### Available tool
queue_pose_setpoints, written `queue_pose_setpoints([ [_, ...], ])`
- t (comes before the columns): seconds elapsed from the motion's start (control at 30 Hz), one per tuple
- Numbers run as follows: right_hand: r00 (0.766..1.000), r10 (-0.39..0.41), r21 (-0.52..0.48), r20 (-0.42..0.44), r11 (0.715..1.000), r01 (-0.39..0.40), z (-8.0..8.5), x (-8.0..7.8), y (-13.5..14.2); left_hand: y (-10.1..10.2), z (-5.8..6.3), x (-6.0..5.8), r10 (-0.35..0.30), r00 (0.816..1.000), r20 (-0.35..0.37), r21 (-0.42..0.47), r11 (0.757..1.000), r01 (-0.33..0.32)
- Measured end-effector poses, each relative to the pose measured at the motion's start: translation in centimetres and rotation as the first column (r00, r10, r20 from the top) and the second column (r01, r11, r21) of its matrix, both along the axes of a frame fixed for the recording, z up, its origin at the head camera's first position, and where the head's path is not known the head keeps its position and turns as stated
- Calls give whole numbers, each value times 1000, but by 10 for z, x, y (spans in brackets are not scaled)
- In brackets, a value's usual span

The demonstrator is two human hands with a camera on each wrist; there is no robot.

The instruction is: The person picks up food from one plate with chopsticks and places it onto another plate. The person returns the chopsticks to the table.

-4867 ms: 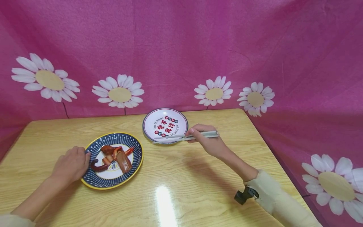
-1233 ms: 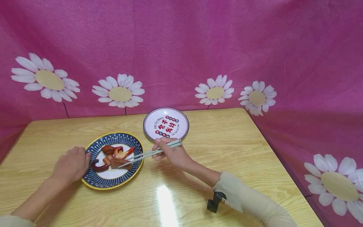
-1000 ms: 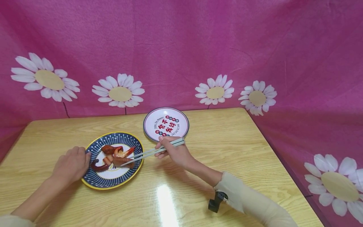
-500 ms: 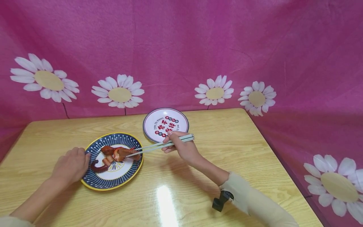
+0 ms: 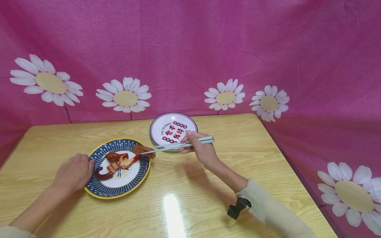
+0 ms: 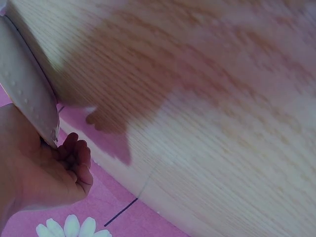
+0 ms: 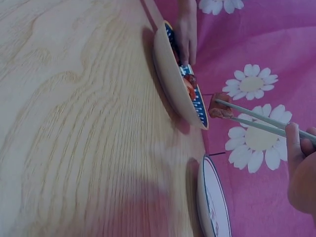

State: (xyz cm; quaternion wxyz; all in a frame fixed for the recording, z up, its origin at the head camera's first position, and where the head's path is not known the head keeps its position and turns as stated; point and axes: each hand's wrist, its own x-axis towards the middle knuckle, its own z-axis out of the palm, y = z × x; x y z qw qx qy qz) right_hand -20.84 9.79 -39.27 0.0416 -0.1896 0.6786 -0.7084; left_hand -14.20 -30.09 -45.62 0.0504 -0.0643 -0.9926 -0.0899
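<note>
L hand [image 6: 48,170], fingers curled, touches rim of pale plate [image 6: 28,79], seen side-on at upper L. Wood-grain tbl [image 6: 232,148] fills most of view, w/ brownish shadow [image 6: 118,69] nr plate. Pink cloth [image 6: 148,224] at btm L, w/ white flower [image 6: 72,227], partly cut off, + dk line [image 6: 121,212].

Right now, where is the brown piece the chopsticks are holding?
In the head view, the brown piece overlaps the blue plate's upper-right rim, below-left of the white plate.
</note>
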Motion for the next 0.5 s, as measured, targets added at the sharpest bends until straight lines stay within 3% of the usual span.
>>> queue_pose_setpoints([
  [0.27,999,-50,4,8,999,50,-3,-3,9,0,0,1,-10,1000,-24,3,1000,10],
  [0.5,995,-101,-55,4,993,101,-7,-6,16,1,0,0,-8,999,-31,12,1000,8],
])
